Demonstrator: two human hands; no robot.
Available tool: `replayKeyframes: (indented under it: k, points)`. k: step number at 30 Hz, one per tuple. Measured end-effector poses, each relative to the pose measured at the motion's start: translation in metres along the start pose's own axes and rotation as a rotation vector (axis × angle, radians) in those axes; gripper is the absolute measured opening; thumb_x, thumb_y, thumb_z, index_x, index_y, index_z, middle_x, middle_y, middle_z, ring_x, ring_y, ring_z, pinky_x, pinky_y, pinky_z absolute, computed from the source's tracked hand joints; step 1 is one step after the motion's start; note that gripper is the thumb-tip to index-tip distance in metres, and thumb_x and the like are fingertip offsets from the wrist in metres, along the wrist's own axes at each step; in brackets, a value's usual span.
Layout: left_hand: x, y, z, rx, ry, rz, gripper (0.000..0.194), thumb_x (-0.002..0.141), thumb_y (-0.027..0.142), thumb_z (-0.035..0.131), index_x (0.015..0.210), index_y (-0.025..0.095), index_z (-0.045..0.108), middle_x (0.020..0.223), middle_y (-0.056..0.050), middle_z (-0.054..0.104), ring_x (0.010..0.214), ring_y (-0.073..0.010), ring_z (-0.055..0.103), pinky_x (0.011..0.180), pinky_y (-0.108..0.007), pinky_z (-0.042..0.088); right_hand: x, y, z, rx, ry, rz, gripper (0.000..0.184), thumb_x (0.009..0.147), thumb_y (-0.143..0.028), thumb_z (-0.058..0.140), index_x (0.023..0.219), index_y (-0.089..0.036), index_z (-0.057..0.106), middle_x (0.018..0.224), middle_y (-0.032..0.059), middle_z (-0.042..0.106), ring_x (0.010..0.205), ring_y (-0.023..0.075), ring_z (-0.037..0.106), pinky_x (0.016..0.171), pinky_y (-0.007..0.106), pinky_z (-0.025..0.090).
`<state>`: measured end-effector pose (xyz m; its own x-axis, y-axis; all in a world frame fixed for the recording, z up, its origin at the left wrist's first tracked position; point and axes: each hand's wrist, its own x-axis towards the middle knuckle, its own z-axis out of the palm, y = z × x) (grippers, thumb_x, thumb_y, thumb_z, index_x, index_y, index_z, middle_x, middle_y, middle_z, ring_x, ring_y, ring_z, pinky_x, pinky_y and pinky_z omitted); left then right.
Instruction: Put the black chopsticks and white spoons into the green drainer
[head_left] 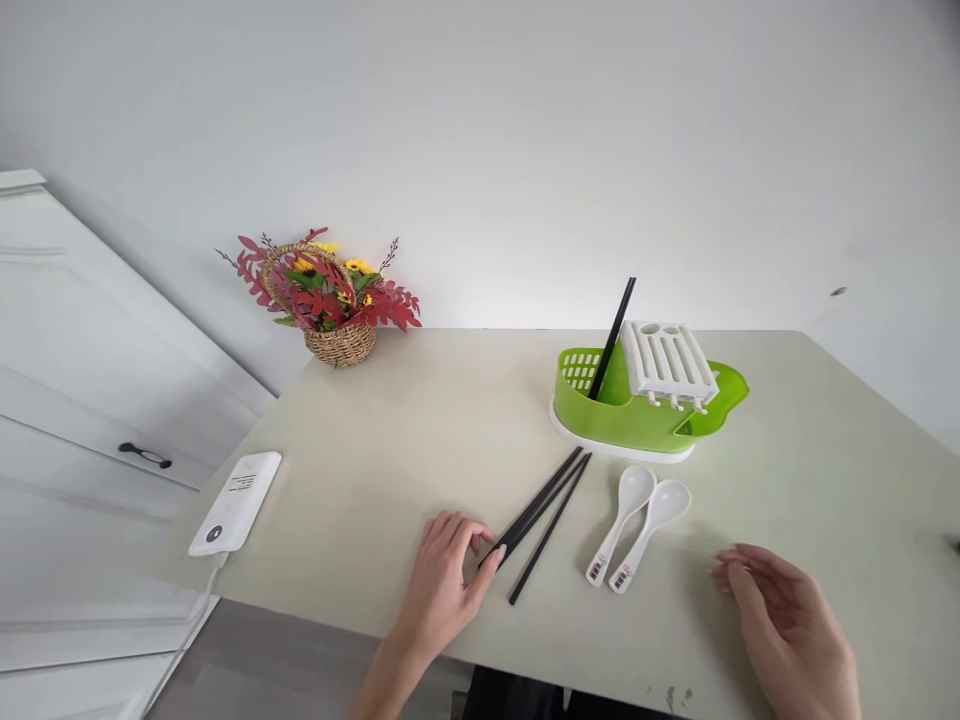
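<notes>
Nearest the camera, at the near right, the right hand (787, 620) is empty, its fingers loosely curled above the table (375, 440). At the near middle, the left hand (450, 565) has its thumb over the near end of the closely laid black chopsticks (538, 503), with the fingers bent on their left side; whether it grips them or only touches them I cannot tell. Just to the right lies a separate chopstick (550, 531), its far end close to the others. Further right, two white spoons (665, 507) lie side by side, bowls pointing away. Beyond them stands the green caddy (622, 425), with a white slotted rack (667, 360) on top and a dark stick (615, 335) leaning in its left compartment.

A pinch at one end alone could let the chopsticks fan out or roll, since they look smooth and thin. Their far ends lie so near the caddy that a low forward push could jam against its base. A sideways sweep could nudge the spoons out of line, and a knock to the tall leaning stick could shift it in its compartment.
</notes>
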<state>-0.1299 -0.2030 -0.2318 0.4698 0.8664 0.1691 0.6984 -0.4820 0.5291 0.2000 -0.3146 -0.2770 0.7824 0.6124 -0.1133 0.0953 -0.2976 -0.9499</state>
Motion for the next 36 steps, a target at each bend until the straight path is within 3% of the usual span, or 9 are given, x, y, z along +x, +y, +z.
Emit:
replayKeyframes:
  k: [7, 11, 18, 22, 25, 30, 36]
  points:
    - [-0.003, -0.007, 0.002, -0.09, 0.122, -0.061, 0.009, 0.104, 0.031, 0.053, 0.104, 0.024, 0.058, 0.098, -0.005, 0.066, 0.097, -0.0224, 0.063, 0.089, -0.037, 0.051, -0.001, -0.006, 0.002, 0.003, 0.008, 0.022, 0.052, 0.079, -0.063, 0.071, 0.113, -0.024, 0.065, 0.109, 0.0067, 0.074, 0.107, 0.0295, 0.07, 0.106, 0.05, 0.049]
    - [0.002, -0.008, -0.002, -0.083, 0.122, -0.091, 0.013, 0.105, 0.033, 0.05, 0.103, 0.024, 0.059, 0.098, -0.006, 0.066, 0.097, -0.0229, 0.064, 0.087, -0.038, 0.053, -0.002, -0.008, 0.002, 0.006, -0.001, 0.044, 0.054, 0.077, -0.064, 0.072, 0.112, -0.024, 0.065, 0.107, 0.0063, 0.074, 0.106, 0.029, 0.07, 0.106, 0.05, 0.05]
    - [0.025, 0.001, -0.016, 0.081, -0.044, -0.039, 0.012, 0.101, 0.034, 0.058, 0.103, 0.023, 0.061, 0.108, -0.007, 0.068, 0.101, -0.0257, 0.066, 0.089, -0.042, 0.054, 0.002, 0.002, 0.0, -0.004, -0.01, 0.012, 0.057, 0.077, -0.066, 0.071, 0.114, -0.023, 0.064, 0.111, 0.0074, 0.073, 0.107, 0.0297, 0.07, 0.106, 0.051, 0.05]
    - [0.043, 0.01, -0.02, 0.209, -0.166, -0.001, 0.005, 0.097, 0.023, 0.063, 0.101, 0.02, 0.064, 0.108, -0.008, 0.07, 0.102, -0.0251, 0.068, 0.086, -0.037, 0.055, 0.004, 0.006, 0.001, -0.011, -0.013, -0.002, 0.056, 0.078, -0.065, 0.07, 0.115, -0.024, 0.065, 0.11, 0.0066, 0.074, 0.106, 0.0291, 0.07, 0.106, 0.051, 0.05]
    - [0.059, 0.021, -0.024, 0.352, -0.264, 0.003, 0.004, 0.094, 0.018, 0.064, 0.095, 0.018, 0.067, 0.1, -0.01, 0.072, 0.093, -0.0256, 0.071, 0.077, -0.034, 0.053, 0.003, 0.005, 0.002, -0.015, -0.015, -0.001, 0.055, 0.079, -0.066, 0.07, 0.115, -0.024, 0.064, 0.11, 0.0062, 0.074, 0.105, 0.0285, 0.07, 0.106, 0.05, 0.05]
    - [0.078, 0.037, -0.034, 0.547, -0.447, 0.031, 0.021, 0.085, 0.004, 0.063, 0.068, 0.017, 0.064, 0.064, -0.007, 0.064, 0.058, -0.023, 0.064, 0.053, -0.031, 0.039, 0.002, 0.003, 0.0, -0.034, -0.024, 0.015, 0.056, 0.078, -0.067, 0.07, 0.115, -0.025, 0.065, 0.112, 0.0061, 0.074, 0.108, 0.0292, 0.07, 0.108, 0.052, 0.048]
    - [0.081, 0.041, -0.038, 0.659, -0.463, 0.003, 0.023, 0.075, -0.006, 0.064, 0.068, 0.016, 0.066, 0.061, -0.007, 0.06, 0.061, -0.0238, 0.066, 0.055, -0.03, 0.038, 0.003, 0.009, 0.0, -0.004, -0.036, -0.013, 0.056, 0.079, -0.066, 0.07, 0.115, -0.024, 0.064, 0.111, 0.0063, 0.074, 0.106, 0.0276, 0.07, 0.105, 0.049, 0.05]
